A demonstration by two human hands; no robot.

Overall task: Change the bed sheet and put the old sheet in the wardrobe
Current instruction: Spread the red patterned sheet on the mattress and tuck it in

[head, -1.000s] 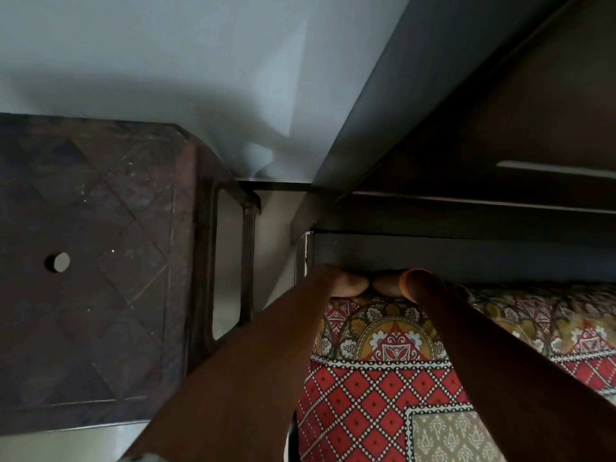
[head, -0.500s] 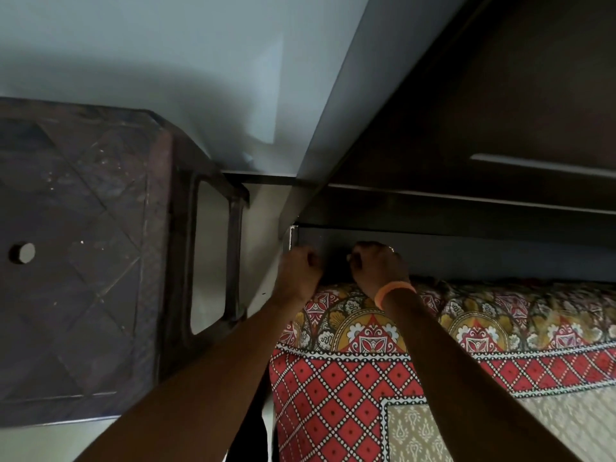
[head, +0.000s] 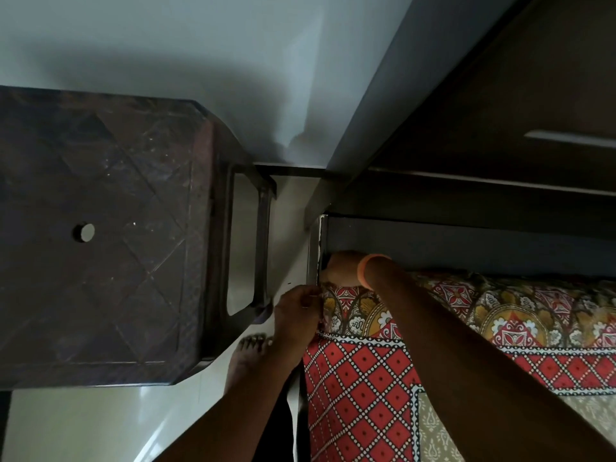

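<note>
While the left hand (head: pixel 296 315) fingers pinch its corner edge, patterned sheet (head: pixel 363 378) lengthwise along the bed; right hand (head: pixel 343 266) grip untellable.

A dark brown plastic stool (head: pixel 110 241) stands on the pale tiled floor (head: pixel 83 428), near the grey wall (head: pixel 166 45).

Both arms are bare, with no sleeves showing. The right hand (head: pixel 343 266) has an orange band (head: pixel 368 265) around the wrist, just behind the fingers. It looks smooth and plain, like rubber. The left hand (head: pixel 298 315) wears a thin ring (head: pixel 305 307) on one of its fingers; it is too small to see well. Below the left hand's fingers is a bare foot (head: pixel 248 356) with no shoe or sock. Its toenails look dark, as if painted.
</note>
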